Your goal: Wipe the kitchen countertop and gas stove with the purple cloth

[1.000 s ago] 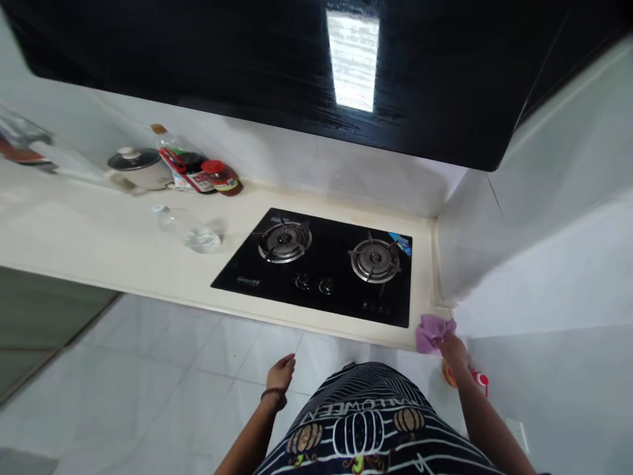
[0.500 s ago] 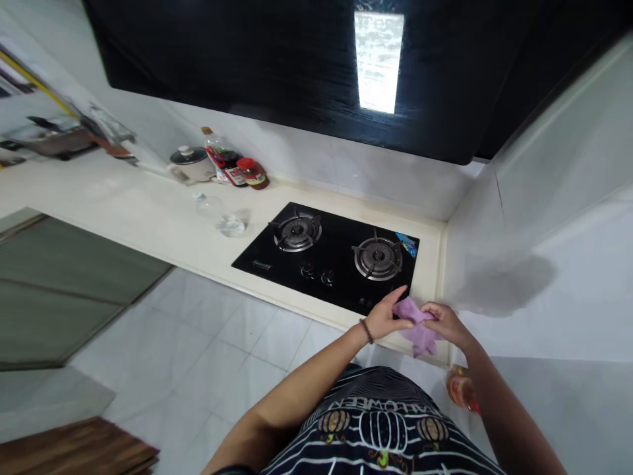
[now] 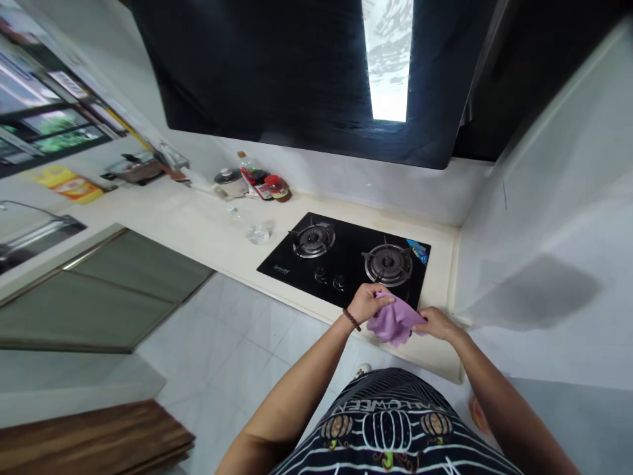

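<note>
A purple cloth (image 3: 394, 320) hangs between my two hands over the counter's front edge, by the right end of the gas stove (image 3: 346, 264). My left hand (image 3: 368, 303), with a beaded bracelet at the wrist, pinches the cloth's upper left side. At its right corner, my right hand (image 3: 435, 324) grips it with thumb and fingers. The cloth is spread out and partly folded over. Just beyond my hands lies the right burner (image 3: 388, 265); the left burner (image 3: 314, 240) is farther off.
A clear plastic bottle (image 3: 241, 216) lies on the counter (image 3: 198, 231) left of the stove. Behind it stand a lidded pot (image 3: 231, 183) and a red-capped jar (image 3: 278, 188). A black range hood (image 3: 297, 79) overhangs the stove. A wall (image 3: 534, 264) rises on the right.
The crumpled cloth is now pulled wider between my hands. My left hand has shifted left and closed on its edge. The view has turned left, showing more window and sink.
</note>
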### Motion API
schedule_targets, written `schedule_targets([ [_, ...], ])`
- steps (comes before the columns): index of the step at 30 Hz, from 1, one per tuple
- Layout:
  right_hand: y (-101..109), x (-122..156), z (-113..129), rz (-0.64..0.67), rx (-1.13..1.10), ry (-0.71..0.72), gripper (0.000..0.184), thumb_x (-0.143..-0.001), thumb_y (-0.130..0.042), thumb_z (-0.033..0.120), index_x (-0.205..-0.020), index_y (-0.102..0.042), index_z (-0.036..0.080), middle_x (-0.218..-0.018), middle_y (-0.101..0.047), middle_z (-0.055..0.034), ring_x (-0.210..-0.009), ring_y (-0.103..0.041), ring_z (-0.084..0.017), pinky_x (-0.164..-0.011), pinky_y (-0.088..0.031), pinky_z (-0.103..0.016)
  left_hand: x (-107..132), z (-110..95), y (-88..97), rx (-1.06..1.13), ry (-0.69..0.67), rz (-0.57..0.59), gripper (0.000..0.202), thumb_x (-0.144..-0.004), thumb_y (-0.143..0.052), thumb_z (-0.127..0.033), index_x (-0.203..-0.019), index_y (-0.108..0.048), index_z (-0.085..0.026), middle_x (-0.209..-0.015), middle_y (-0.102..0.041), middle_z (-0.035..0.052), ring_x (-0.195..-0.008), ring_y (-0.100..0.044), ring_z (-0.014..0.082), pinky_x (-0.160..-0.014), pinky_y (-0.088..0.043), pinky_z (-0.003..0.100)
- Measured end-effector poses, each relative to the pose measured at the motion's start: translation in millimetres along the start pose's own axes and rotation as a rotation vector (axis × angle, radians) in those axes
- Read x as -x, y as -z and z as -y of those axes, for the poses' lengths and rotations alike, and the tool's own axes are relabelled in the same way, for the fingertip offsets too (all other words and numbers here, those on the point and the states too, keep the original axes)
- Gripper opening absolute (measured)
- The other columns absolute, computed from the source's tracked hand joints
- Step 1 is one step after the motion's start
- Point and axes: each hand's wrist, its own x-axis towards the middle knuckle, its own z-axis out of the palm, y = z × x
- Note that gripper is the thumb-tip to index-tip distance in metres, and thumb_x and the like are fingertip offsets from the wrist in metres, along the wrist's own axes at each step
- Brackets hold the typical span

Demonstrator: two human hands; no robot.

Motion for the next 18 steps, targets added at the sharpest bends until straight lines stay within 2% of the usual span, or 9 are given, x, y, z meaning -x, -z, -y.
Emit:
schedule_targets([
  [2, 2.4, -3.7, -6.2, -0.006, -0.011, -0.011, 0.037, -0.067, -0.08, 0.056, -0.065, -0.063, 0.023, -0.061, -0.055, 0.0056, -0.065, -0.048, -0.014, -0.064, -0.038, -0.03, 4.9, -5.7, 20.8, -0.022, -0.003, -0.078, 0.06, -0.066, -0.098, -0.071, -0.081, -0.08, -0.016, -0.064, -0.065, -0.0027, -0.054, -0.054, 0.0112, -0.051, -0.045, 0.024],
  [6, 17.8, -8.5, -7.2, -0.077, -0.091, 0.042, 0.047, -0.07, -0.076, 0.069, -0.069, -0.061, 0.024, -0.065, -0.055, 0.0061, -0.07, -0.048, -0.015, -0.068, -0.04, -0.029, 14.9, -5.1, 62.0, -0.094, 0.024, -0.287, 0.049, -0.068, -0.096, -0.063, -0.075, -0.079, -0.017, -0.065, -0.067, -0.0009, -0.062, -0.058, 0.0138, -0.059, -0.047, 0.026],
  [9, 25.4, -15.5, 6.6, -0.143, -0.101, 0.021, 0.051, -0.071, -0.076, 0.073, -0.069, -0.056, 0.026, -0.063, -0.049, 0.0076, -0.067, -0.043, -0.013, -0.063, -0.036, -0.028, 19.4, 3.3, 76.4, -0.167, 0.101, -0.451, 0.038, -0.071, -0.092, -0.052, -0.065, -0.074, -0.019, -0.061, -0.064, -0.0023, -0.062, -0.054, 0.0135, -0.06, -0.044, 0.027],
  [11, 20.8, -21.8, 22.1, -0.193, -0.12, -0.01, 0.052, -0.071, -0.073, 0.075, -0.07, -0.053, 0.027, -0.063, -0.045, 0.0081, -0.065, -0.042, -0.013, -0.061, -0.034, -0.028, 19.6, 10.7, 70.3, -0.182, 0.133, -0.545, 0.037, -0.074, -0.089, -0.049, -0.061, -0.069, -0.02, -0.057, -0.059, -0.0037, -0.061, -0.051, 0.013, -0.06, -0.041, 0.026],
  [13, 7.5, -28.0, 40.2, -0.235, -0.14, -0.011, 0.051, -0.071, -0.07, 0.076, -0.071, -0.051, 0.028, -0.064, -0.046, 0.0076, -0.065, -0.043, -0.014, -0.06, -0.034, -0.029, 18.8, 18.4, 50.2, -0.116, 0.15, -0.563, 0.04, -0.076, -0.087, -0.052, -0.063, -0.068, -0.02, -0.058, -0.057, -0.0041, -0.062, -0.051, 0.0131, -0.059, -0.041, 0.026],
  [15, -11.1, -32.1, 57.6, -0.25, -0.153, 0.027, 0.049, -0.077, -0.065, 0.076, -0.073, -0.053, 0.028, -0.065, -0.049, 0.0064, -0.066, -0.046, -0.015, -0.062, -0.038, -0.03, 18.5, 25.1, 20.6, 0.039, 0.171, -0.491, 0.047, -0.078, -0.086, -0.063, -0.07, -0.069, -0.019, -0.061, -0.058, -0.0039, -0.061, -0.052, 0.0131, -0.057, -0.041, 0.026],
  [18, -35.6, -31.9, 74.9, -0.237, -0.143, 0.105, 0.046, -0.083, -0.065, 0.072, -0.084, -0.063, 0.026, -0.074, -0.063, 0.0025, -0.072, -0.055, -0.018, -0.069, -0.047, -0.032, 21.1, 30.3, -21.4, 0.311, 0.153, -0.293, 0.07, -0.079, -0.079, -0.087, -0.078, -0.071, -0.017, -0.063, -0.056, -0.0036, -0.059, -0.051, 0.0118, -0.057, -0.044, 0.026],
])
